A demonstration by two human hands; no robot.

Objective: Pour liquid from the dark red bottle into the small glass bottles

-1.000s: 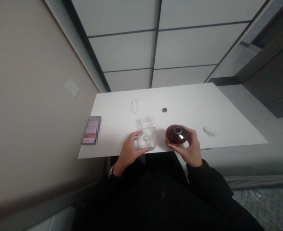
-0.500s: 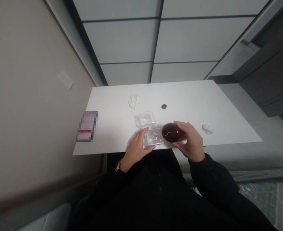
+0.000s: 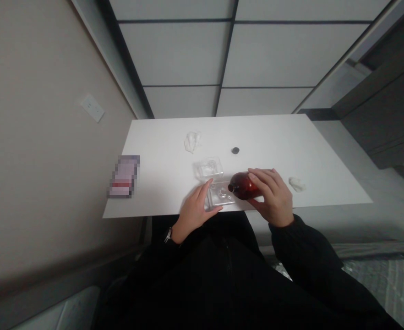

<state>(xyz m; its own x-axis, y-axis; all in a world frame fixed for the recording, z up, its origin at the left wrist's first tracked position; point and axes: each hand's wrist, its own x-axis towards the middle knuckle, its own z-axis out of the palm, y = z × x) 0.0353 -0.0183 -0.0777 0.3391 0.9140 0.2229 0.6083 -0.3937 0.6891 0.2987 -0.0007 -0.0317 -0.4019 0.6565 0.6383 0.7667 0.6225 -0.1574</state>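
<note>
An amber-brown bottle [image 3: 242,186] lies tilted in my right hand [image 3: 275,198], whose fingers wrap its body. Its uncapped mouth points left over a clear plastic box [image 3: 217,198] at the table's front edge. My left hand [image 3: 194,210] holds that box by its left side, thumb along the near edge and fingers along the far one. Just behind it sits a second clear piece [image 3: 211,167], perhaps a lid or another box. Farther back lies a small dark round cap [image 3: 235,150]. Whether liquid leaves the bottle is too faint to tell.
Crumpled white tissue [image 3: 192,141] lies toward the back of the white table [image 3: 274,137], and another tissue [image 3: 297,184] is right of my right hand. A pixelated pinkish item [image 3: 123,178] rests at the left edge. A wall [image 3: 51,137] borders the left side.
The bottle has tipped further, its mouth now lower and pointing left over the box. My left hand keeps its hold. The view has shifted slightly.
</note>
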